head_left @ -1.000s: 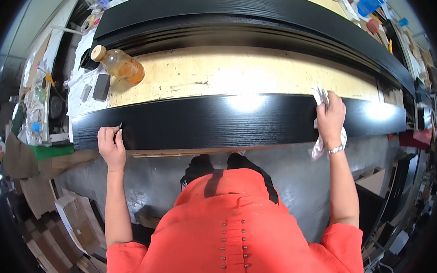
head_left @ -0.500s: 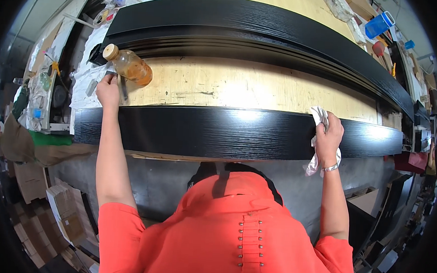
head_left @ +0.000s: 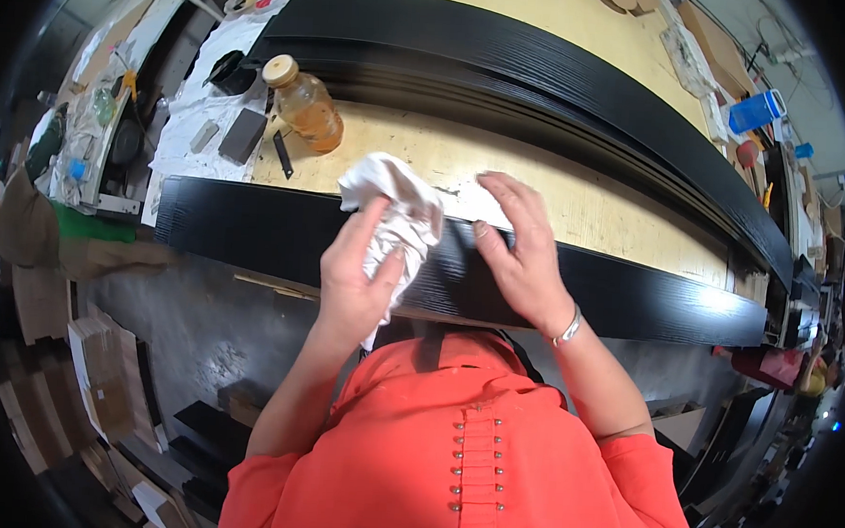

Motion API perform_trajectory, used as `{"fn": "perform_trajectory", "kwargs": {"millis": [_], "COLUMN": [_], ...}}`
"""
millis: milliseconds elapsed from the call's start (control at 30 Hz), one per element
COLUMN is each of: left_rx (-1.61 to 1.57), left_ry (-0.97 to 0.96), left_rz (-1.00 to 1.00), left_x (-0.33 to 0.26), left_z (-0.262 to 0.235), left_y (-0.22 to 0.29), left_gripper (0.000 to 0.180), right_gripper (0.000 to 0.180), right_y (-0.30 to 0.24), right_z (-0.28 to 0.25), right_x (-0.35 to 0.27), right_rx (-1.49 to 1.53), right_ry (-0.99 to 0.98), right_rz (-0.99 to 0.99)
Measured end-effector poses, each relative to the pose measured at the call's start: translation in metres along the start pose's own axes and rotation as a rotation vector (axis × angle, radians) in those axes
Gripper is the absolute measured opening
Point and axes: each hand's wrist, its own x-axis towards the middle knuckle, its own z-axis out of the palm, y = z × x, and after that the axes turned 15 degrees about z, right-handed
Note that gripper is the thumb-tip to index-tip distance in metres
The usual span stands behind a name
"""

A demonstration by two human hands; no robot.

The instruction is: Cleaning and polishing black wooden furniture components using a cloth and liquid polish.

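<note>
Bunched in my left hand (head_left: 353, 278) is a crumpled white cloth (head_left: 402, 196), its lower end hanging past the near edge of a long black wood-grained board (head_left: 253, 224). My right hand (head_left: 530, 260) is open over the board, fingers spread, thumb apart from the cloth and nothing in its grip. Beyond the board's left part stands a bottle (head_left: 308, 115) of orange-brown liquid with a pale cap. Beside it lie a dark grey block (head_left: 244, 135), a smaller light grey block (head_left: 203, 137) and a thin black strip-like tool (head_left: 283, 154).
Several long black boards (head_left: 510, 53) lie together across the far side of the pale wooden table (head_left: 410, 139). A black cup-like container (head_left: 232, 72) rests on white paper at left. A blue jug (head_left: 755, 111) is at far right; cartons (head_left: 101, 381) stand on the floor at left.
The cloth has passed from my right hand to my left. Both hands have come to the middle of the board; my left has left the dark grey block beside the bottle.
</note>
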Motion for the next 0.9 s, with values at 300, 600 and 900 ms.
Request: {"fn": "perform_trajectory", "kwargs": {"millis": [300, 600, 900], "left_rx": [0.848, 0.695, 0.617], "left_ry": [-0.447, -0.223, -0.078], "left_rz": [0.038, -0.065, -0.01], "left_x": [-0.007, -0.033, -0.026], "left_z": [-0.066, -0.046, -0.094], "left_y": [-0.067, -0.079, -0.035], "left_gripper": [0.06, 0.046, 0.053], "right_gripper": [0.024, 0.03, 0.031], "right_y": [0.066, 0.059, 0.056], "right_z": [0.022, 0.028, 0.026], "right_x": [-0.006, -0.005, -0.005], "right_rx": [-0.541, -0.564, -0.577], "right_ry": [-0.016, -0.014, -0.035], "right_rz": [0.205, 0.259, 0.259]}}
